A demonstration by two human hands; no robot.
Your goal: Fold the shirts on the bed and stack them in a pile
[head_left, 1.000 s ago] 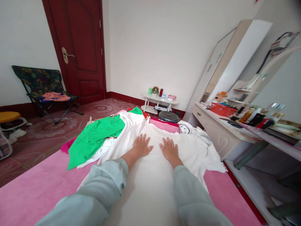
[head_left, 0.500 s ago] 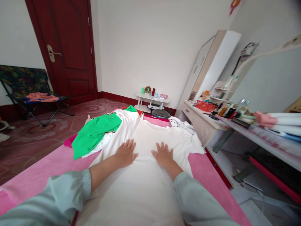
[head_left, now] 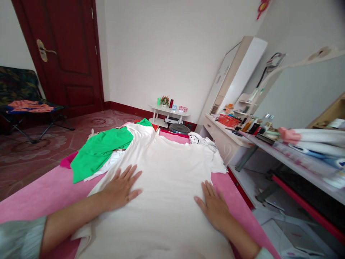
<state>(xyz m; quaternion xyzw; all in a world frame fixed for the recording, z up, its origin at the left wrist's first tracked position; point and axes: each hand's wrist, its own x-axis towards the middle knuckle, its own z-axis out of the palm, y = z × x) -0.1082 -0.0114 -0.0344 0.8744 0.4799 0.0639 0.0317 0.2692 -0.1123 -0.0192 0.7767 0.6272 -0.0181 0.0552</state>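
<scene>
A white T-shirt (head_left: 167, 180) lies spread out over a pink cloth (head_left: 45, 194), its neckline at the far end. My left hand (head_left: 121, 189) rests flat on the shirt's left side, fingers stretched and apart. On the right edge of the shirt lies my right hand (head_left: 214, 205), palm down with its fingers out. Neither hand grips anything. Beside the shirt's left sleeve is a green garment (head_left: 102, 147), heaped over other clothes. A white garment with black print (head_left: 202, 140) sits by the right sleeve.
At the right stand a white dresser (head_left: 215, 126) with a red basket (head_left: 228, 120) and bottles, and a desk (head_left: 293, 162) loaded with items. A folding chair (head_left: 29, 108) holds clothing at the left. A low white table (head_left: 169, 110) stands by the far wall.
Both hands have slid apart and nearer to me across the shirt, from its middle toward its left and right sides. The view has shifted slightly to the right.
</scene>
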